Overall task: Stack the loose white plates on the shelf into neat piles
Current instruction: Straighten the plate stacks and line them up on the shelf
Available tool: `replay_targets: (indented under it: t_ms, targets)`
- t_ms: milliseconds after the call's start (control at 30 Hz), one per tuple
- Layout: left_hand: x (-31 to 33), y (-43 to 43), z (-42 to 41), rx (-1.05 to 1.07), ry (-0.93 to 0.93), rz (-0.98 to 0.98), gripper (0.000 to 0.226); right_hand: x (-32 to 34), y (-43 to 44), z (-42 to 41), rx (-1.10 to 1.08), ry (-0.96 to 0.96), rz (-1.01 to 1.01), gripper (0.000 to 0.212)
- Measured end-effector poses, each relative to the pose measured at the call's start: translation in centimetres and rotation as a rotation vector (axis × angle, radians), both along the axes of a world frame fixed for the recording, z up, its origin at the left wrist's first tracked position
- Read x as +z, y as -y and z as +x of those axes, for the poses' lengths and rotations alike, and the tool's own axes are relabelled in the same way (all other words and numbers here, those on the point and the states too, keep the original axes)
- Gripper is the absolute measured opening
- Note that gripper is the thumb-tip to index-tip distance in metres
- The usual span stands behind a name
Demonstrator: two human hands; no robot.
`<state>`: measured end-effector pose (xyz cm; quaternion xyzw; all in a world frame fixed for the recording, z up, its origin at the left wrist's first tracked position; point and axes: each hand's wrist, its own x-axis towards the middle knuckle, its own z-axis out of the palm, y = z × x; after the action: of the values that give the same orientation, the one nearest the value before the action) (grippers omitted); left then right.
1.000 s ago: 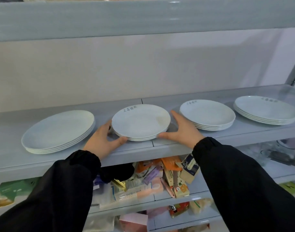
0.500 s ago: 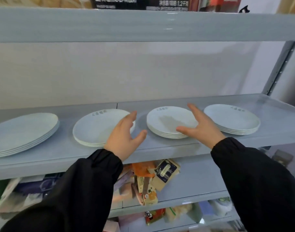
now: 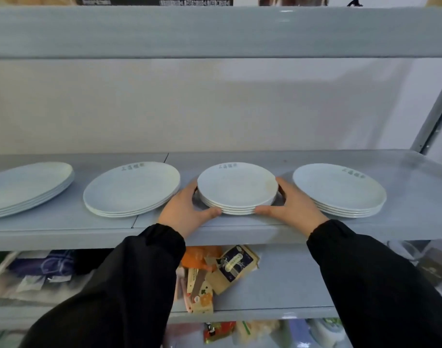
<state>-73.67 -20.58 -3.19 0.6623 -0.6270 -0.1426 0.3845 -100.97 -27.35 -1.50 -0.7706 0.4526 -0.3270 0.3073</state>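
Four piles of white plates stand in a row on the grey shelf [image 3: 265, 228]. My hands cup the third pile from the left [image 3: 236, 187], a small stack of several plates with grey lettering on the far rim. My left hand [image 3: 187, 212] curls round its left side, thumb at the front rim. On the right side my right hand [image 3: 292, 208] does the same. The pile rests flat on the shelf. To its left sit a wider pile [image 3: 131, 188] and the far-left pile [image 3: 26, 187]; to its right another pile [image 3: 338, 188]. All look evenly stacked.
An upper shelf board [image 3: 215, 31] runs low overhead. A metal upright [image 3: 435, 116] closes the right end. The lower shelf [image 3: 277, 305] holds loose snack packets [image 3: 230, 267] and wrapped goods. Narrow gaps separate the piles.
Both hands let go of the second pile, crossed to the right and closed around the third pile. My view has shifted right along the shelf.
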Motion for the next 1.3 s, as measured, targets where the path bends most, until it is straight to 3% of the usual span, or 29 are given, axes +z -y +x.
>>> replay_targets:
  t_ms: [600,867,933,1133,1300]
  targets:
    - [-0.2,-0.1,-0.5,0.08,0.198,0.037,0.088,-0.5,1.1,-0.4,0.024,-0.037,-0.047,0.094]
    - [0.0,-0.6,-0.4,0.033,0.163,0.064,0.093,0.1,0.3,-0.2,0.008,-0.054,-0.02,0.082]
    - [0.2,-0.8,-0.1,0.006,0.08,0.043,0.091,0.4,-0.2,-0.3,-0.016,-0.035,-0.039,0.08]
    - [1.6,-1.5,-1.8,-0.042,0.125,-0.127,0.088,0.7,-1.8,-2.7,-0.091,-0.131,-0.073,0.118]
    - [3.3,-1.5,-7.0,-0.121,0.198,-0.241,0.08,2.8,-2.5,-8.0,-0.144,0.005,-0.148,0.107]
